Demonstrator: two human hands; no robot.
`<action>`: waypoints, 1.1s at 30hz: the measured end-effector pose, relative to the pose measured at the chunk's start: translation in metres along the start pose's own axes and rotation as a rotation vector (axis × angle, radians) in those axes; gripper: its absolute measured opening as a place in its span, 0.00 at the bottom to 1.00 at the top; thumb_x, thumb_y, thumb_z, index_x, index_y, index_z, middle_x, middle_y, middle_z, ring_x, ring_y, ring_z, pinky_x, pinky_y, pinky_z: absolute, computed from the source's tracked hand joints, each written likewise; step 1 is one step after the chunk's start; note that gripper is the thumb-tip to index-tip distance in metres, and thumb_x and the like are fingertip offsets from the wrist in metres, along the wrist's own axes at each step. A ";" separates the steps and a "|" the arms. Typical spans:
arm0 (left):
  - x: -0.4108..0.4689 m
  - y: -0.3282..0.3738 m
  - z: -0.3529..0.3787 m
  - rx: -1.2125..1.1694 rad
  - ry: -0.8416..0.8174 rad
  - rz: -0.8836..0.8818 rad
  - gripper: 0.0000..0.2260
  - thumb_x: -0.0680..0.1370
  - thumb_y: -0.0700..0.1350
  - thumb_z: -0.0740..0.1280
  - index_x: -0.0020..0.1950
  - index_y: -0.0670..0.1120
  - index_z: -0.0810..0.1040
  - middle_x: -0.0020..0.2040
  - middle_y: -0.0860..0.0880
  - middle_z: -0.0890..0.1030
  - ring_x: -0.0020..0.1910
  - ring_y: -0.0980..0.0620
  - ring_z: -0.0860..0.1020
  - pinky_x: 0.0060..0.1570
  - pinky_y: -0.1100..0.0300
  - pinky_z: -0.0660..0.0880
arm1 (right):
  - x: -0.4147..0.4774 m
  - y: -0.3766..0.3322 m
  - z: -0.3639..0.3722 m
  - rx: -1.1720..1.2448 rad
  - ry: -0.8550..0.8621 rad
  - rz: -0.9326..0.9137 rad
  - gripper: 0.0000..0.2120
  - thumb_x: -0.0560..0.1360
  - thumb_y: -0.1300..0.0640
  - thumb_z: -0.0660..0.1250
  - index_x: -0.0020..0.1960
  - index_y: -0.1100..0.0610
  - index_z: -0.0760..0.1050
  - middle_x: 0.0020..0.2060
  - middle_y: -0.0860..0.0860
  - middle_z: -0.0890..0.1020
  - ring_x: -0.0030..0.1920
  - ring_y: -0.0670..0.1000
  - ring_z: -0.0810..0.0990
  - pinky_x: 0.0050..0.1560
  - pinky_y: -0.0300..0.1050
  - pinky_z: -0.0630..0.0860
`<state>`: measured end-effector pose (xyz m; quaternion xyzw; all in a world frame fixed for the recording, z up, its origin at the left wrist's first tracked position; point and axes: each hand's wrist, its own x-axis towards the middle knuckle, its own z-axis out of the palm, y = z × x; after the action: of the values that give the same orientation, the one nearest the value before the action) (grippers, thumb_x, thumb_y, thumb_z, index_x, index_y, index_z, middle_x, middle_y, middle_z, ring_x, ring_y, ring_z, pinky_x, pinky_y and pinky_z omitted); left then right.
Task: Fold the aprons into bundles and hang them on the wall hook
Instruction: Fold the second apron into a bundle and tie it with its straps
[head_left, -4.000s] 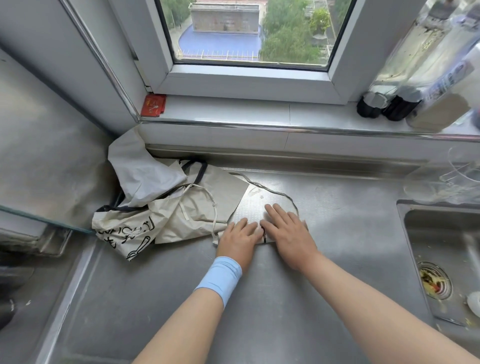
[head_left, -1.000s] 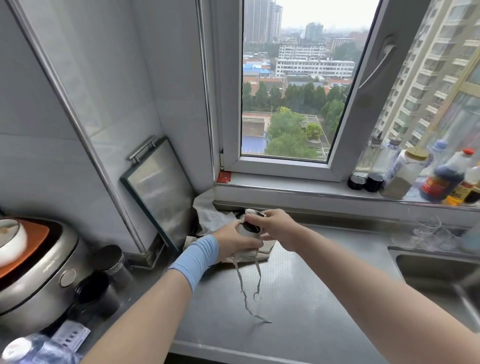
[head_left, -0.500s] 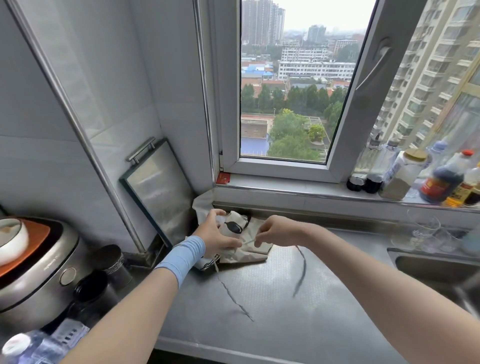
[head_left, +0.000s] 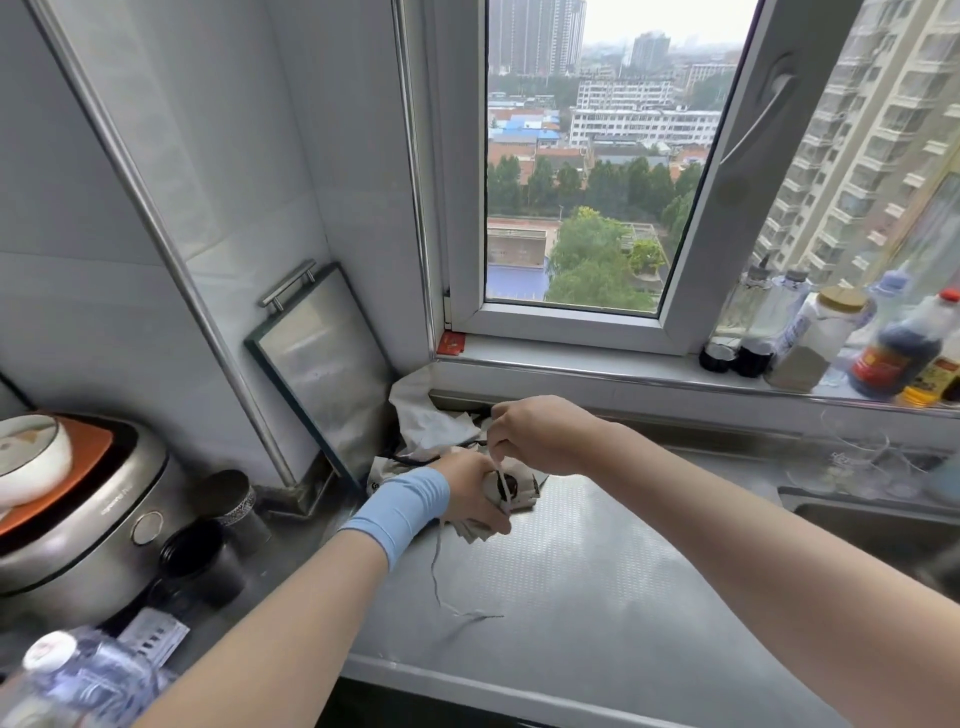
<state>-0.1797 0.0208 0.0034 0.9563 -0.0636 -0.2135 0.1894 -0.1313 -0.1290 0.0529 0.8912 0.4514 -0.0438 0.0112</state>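
A rolled beige apron bundle (head_left: 511, 491) with a dark print sits above the steel counter (head_left: 582, 571). My left hand (head_left: 470, 493), with a blue wristband, grips the bundle from the left. My right hand (head_left: 535, 434) hovers just above it and pinches a thin pale strap (head_left: 501, 480) that runs down over the roll. A loose strap end (head_left: 441, 582) trails onto the counter. More crumpled apron fabric (head_left: 431, 421) with black trim lies in the corner behind my hands. No wall hook is in view.
A glass-fronted board (head_left: 317, 364) leans against the left wall. A rice cooker (head_left: 78, 519) and dark cups (head_left: 208, 545) stand at the left. Bottles (head_left: 893, 348) line the windowsill on the right. A sink (head_left: 883, 525) opens at the right edge.
My right hand has come back over the bundle, drawing the strap across the roll. My left hand has shifted its grip on the bundle. The camera stays raised from the earlier downward look.
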 end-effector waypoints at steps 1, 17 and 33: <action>-0.002 0.004 0.001 0.004 0.003 0.000 0.20 0.62 0.57 0.78 0.47 0.52 0.76 0.47 0.52 0.80 0.46 0.49 0.78 0.49 0.56 0.77 | 0.001 0.000 0.002 0.006 0.026 -0.017 0.10 0.81 0.53 0.61 0.52 0.47 0.81 0.48 0.43 0.74 0.46 0.49 0.77 0.44 0.46 0.76; -0.002 -0.002 0.002 -1.411 0.273 -0.384 0.25 0.80 0.60 0.59 0.59 0.39 0.79 0.47 0.42 0.83 0.43 0.44 0.82 0.48 0.52 0.80 | -0.006 -0.007 0.057 1.360 0.364 0.720 0.22 0.77 0.67 0.57 0.71 0.67 0.67 0.71 0.65 0.70 0.72 0.63 0.67 0.64 0.50 0.69; -0.021 -0.004 -0.005 -1.160 0.012 -0.222 0.21 0.80 0.56 0.63 0.54 0.37 0.77 0.41 0.41 0.83 0.35 0.48 0.81 0.37 0.58 0.79 | -0.012 0.005 0.052 1.054 -0.526 0.423 0.13 0.80 0.60 0.59 0.38 0.53 0.73 0.29 0.47 0.66 0.27 0.46 0.60 0.29 0.39 0.60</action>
<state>-0.1966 0.0300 0.0140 0.6987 0.1648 -0.2267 0.6582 -0.1379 -0.1447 0.0016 0.8066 0.1651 -0.4751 -0.3106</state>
